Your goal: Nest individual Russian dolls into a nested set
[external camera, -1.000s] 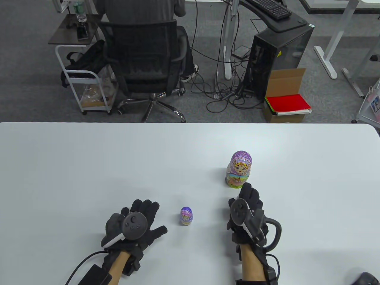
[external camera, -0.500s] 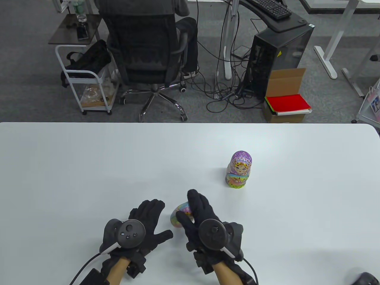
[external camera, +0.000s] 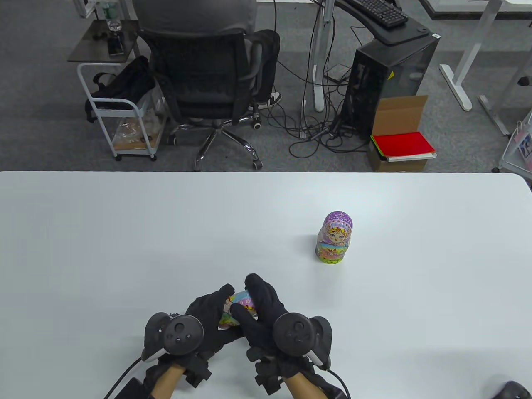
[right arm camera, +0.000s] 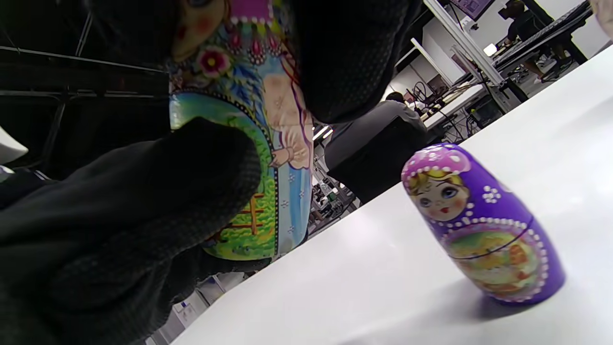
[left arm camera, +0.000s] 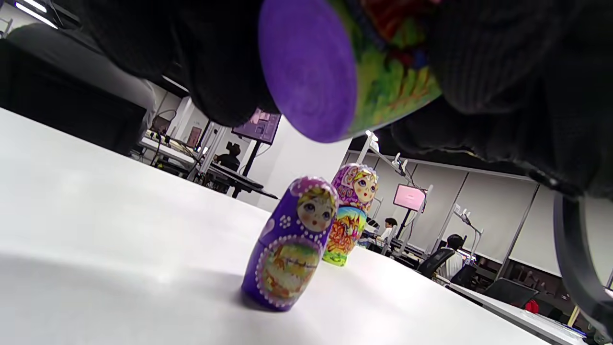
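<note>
Both gloved hands hold a mid-sized painted doll point(external camera: 240, 304) between them, tilted and lifted off the white table point(external camera: 124, 232) near its front edge. My left hand point(external camera: 216, 311) grips its lower end with the purple base point(left arm camera: 311, 67). My right hand point(external camera: 261, 297) grips its upper part point(right arm camera: 287, 124). A small purple doll point(left arm camera: 292, 244) stands upright on the table just below the hands, also in the right wrist view point(right arm camera: 479, 225); the hands hide it in the table view. A larger purple-headed doll point(external camera: 334, 237) stands upright, closed, to the right and further back.
A dark object point(external camera: 511, 388) lies at the table's front right corner. Beyond the far edge a person sits in an office chair point(external camera: 208, 79), with a computer tower point(external camera: 386, 70) and a cardboard box point(external camera: 401, 133) on the floor.
My right hand moved left from beside the larger doll with the mid-sized doll in it. My left hand rose and took hold of the doll's other end, above the small doll.
</note>
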Demonstrator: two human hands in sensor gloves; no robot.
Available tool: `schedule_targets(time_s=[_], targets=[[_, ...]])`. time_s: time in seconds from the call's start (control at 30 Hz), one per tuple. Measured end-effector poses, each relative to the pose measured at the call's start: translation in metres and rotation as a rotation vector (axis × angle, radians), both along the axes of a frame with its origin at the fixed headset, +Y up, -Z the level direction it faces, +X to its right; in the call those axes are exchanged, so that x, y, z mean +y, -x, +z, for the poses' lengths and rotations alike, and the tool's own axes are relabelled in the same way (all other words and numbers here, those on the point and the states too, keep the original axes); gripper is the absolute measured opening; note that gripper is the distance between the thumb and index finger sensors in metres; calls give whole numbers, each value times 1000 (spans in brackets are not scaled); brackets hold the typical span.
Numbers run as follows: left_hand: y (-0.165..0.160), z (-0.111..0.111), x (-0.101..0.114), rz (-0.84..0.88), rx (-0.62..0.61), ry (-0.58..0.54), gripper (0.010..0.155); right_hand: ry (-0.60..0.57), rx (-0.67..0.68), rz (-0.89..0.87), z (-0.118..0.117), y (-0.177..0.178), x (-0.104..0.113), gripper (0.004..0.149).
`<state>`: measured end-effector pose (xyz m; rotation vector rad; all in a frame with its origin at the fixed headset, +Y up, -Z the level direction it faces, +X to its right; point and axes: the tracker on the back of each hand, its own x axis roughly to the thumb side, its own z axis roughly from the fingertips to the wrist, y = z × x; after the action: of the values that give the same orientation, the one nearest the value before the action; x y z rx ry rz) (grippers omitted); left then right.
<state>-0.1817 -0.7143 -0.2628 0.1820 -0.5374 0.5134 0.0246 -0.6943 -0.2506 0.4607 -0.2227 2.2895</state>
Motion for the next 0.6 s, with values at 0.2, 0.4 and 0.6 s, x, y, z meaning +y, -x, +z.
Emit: schedule_targets(time_s=[0.2,0.4,0.6], targets=[[7,-2,5,9,-29,-62,94,59,73,-110,-3,-1,-4,70],[10,-4,7,52,-115,-101,95,87,124,-157,-7,-4,-5,67],[6,-1,10,-36,-42,-41,104,44,103,-160,-3,-2,-7,66]])
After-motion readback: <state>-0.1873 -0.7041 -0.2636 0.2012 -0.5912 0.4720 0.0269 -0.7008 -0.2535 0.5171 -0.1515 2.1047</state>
